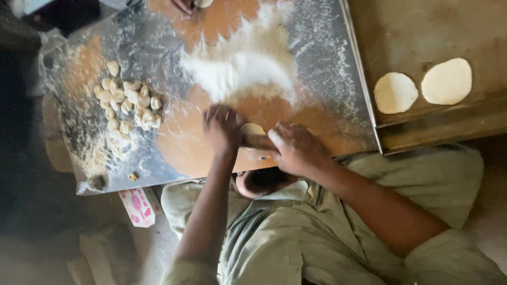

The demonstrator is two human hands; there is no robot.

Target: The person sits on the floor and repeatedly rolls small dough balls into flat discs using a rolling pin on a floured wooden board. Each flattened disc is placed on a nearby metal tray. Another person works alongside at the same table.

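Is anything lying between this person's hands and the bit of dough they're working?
Nothing visible does. The left hand and right hand both rest right at the dough piece on the floured board.

pale dough piece (252,130), flattened, on floured board (185,142)

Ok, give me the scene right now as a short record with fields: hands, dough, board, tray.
left hand: pressing down on the floured board
right hand: on a dough piece at the board's near edge
dough balls: heaped on the board's left part
flour pile: mid-board, beyond the hands
flat discs: two, side by side on the tray to the right
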